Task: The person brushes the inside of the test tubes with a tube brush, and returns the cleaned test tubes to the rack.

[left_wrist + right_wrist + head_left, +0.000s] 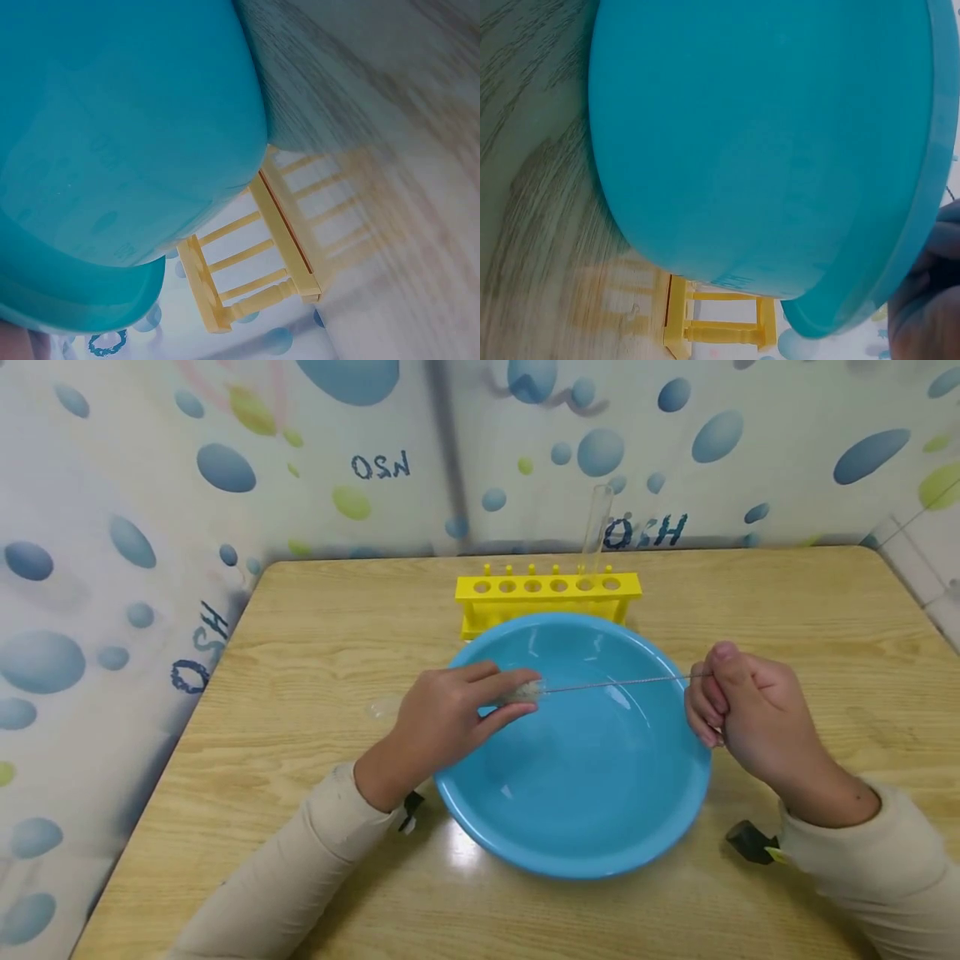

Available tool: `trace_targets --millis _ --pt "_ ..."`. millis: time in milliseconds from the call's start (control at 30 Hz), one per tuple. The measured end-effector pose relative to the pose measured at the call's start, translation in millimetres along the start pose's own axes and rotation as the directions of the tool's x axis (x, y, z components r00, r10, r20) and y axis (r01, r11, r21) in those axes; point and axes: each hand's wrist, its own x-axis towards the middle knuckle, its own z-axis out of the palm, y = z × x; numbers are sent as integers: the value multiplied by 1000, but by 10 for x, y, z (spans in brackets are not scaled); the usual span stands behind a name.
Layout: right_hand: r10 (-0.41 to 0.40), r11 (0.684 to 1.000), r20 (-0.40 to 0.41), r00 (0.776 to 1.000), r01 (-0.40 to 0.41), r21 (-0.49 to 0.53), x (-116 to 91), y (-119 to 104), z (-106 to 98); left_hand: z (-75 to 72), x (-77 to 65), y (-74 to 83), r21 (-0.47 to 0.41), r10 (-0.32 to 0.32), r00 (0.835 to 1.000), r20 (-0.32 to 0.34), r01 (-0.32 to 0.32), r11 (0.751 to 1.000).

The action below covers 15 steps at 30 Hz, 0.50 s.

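My left hand (457, 710) holds a clear glass test tube (384, 707) level over the left part of a blue plastic basin (592, 793). The tube's rounded end shows past the back of the hand, its mouth between thumb and fingers. Pale bristles of a test tube brush (622, 682) fill the mouth end. The brush's thin twisted wire runs right across the basin to my right hand (757, 710), whose curled fingers grip its far end by the basin's right rim. Both wrist views show mostly the basin's outer wall (127, 135); fingers (930, 315) appear at the right wrist view's edge.
Behind the basin stands a yellow test tube rack (547, 585), with one upright clear test tube (597, 527) in it. All this is on a wooden table (322, 660), backed by a wall (285, 510) with blue and green dots.
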Motion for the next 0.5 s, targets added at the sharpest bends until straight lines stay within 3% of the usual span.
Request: trace_targets --millis 500 --pt "58 997 24 998 -57 -50 -13 43 -5 19 -12 -8 14 -17 1000 9 17 1000"
